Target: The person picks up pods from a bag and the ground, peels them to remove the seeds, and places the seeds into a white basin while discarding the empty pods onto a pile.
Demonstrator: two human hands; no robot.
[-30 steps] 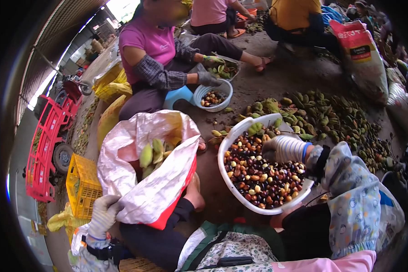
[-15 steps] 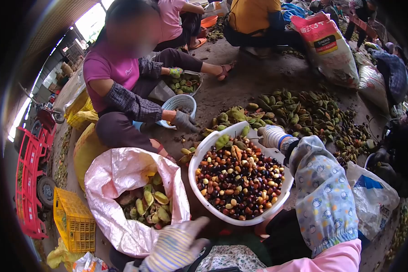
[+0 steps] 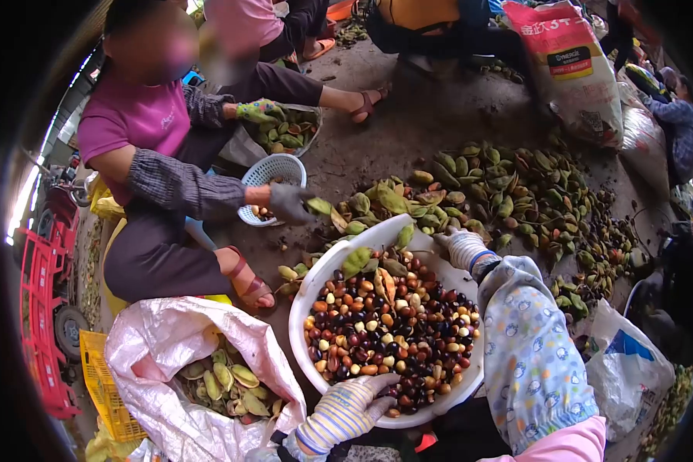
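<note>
A white plastic basin (image 3: 304,304) in front of me holds many shelled seeds, brown, black and cream, with a few green pods at its far side. My left hand (image 3: 346,410), in a striped knit glove, reaches over the near rim with fingers stretched out on the seeds. At the far right rim is my right hand (image 3: 465,249), also gloved; its bent fingers close on the rim and are partly hidden. Left of the basin stands an open pinkish-white sack (image 3: 158,331) with green pods (image 3: 222,377) inside.
A heap of green pods (image 3: 508,192) lies beyond the basin. Across from me, a seated person's gloved hand (image 3: 289,203) is beside a small light-blue basket (image 3: 273,165). Filled sacks (image 3: 577,85) stand at back right, a yellow crate (image 3: 119,404) at left.
My left hand has moved from beside the sack to the basin's near edge and the seeds. My right hand stays at the far rim. The view has shifted.
</note>
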